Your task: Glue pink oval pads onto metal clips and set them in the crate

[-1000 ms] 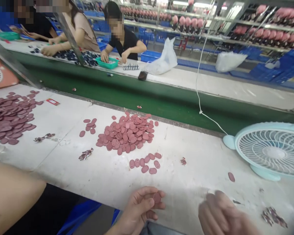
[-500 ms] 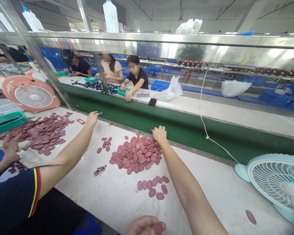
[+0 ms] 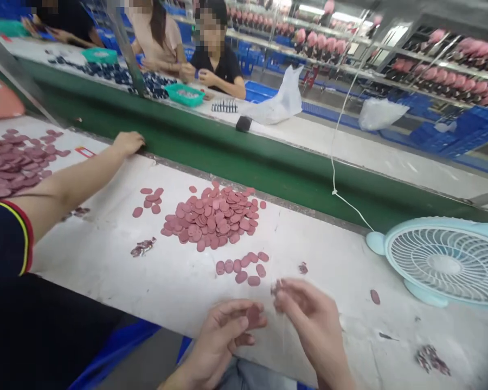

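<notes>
My left hand (image 3: 223,336) is at the table's near edge, pinching a flat, dark pink oval piece (image 3: 252,317) between thumb and fingers. Just to its right, my right hand (image 3: 309,314) has its thumb and fingertips together on a small dark, shiny bit, blurred and too small to name. Beyond both hands lie several loose oval pieces (image 3: 241,277) in a rough ring, and past these a large heap of the same ovals (image 3: 215,216). A small cluster of ovals (image 3: 148,200) lies left of the heap.
A co-worker's arm (image 3: 77,173) reaches across at left, beside another heap of ovals (image 3: 12,162). Small shiny scraps (image 3: 143,247) lie on the white table, with more scraps (image 3: 432,360) at right. A light blue fan (image 3: 443,262) stands right; a green channel (image 3: 195,154) runs behind.
My right hand has come back from the far table edge to beside my left hand. My left hand, still holding the oval, shows more fully. The view has tilted down and turned right.
</notes>
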